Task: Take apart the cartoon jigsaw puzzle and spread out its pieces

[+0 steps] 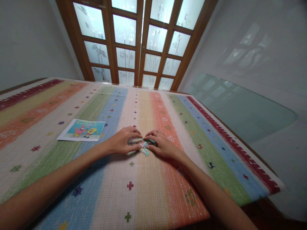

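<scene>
A small heap of jigsaw puzzle pieces (143, 147) lies in the middle of a striped, many-coloured mat (144, 191). My left hand (123, 140) curls around the heap from the left, its fingers bent over the pieces. My right hand (161, 143) cups the heap from the right, fingers bent and pressed on it. The fingertips of both hands nearly meet above the pieces, most of which are hidden under them. A printed cartoon picture (82, 130) lies flat on the mat to the left of my left hand.
The mat's right edge (240, 150) has a dark red border, with white floor and a pale green mat (240, 108) beyond it. Wooden doors with frosted glass panes (141, 44) stand at the far end.
</scene>
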A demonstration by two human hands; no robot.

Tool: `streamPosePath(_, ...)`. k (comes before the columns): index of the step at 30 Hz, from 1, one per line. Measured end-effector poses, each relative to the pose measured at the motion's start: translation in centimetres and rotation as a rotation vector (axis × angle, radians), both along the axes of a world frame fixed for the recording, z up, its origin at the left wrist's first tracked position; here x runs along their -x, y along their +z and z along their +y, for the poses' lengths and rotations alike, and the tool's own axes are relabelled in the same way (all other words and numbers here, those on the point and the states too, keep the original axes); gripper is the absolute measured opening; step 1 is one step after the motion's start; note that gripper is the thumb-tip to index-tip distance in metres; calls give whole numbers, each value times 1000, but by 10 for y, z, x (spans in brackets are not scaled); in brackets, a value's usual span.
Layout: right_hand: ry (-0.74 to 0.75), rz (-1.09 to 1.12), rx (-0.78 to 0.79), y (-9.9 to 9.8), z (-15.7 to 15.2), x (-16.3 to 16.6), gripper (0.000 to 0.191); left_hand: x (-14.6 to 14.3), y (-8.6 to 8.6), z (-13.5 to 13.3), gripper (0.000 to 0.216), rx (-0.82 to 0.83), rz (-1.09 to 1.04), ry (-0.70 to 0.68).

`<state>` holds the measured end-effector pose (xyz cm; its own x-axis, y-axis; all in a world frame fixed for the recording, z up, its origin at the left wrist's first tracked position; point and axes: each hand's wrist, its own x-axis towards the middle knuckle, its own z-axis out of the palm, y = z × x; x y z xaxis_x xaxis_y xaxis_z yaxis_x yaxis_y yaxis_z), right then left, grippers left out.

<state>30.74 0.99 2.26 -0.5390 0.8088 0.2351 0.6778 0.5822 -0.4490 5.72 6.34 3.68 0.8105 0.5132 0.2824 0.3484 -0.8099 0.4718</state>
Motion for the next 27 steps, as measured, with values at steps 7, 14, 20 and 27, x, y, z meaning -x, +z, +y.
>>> streamPosePath(7,98,42,40,0,-2,-6,58,12,8,4,52,33,196,-79)
streamPosePath(14,113,68,76,3,2,-7,44,10,10,6,44,145,190,-111)
streamPosePath(20,33,123,122,4,4,-3,38,8,8,5,40,129,121,-108)
streamPosePath(27,-3,161,147,7,3,1,31,6,7,4,30,140,76,-118)
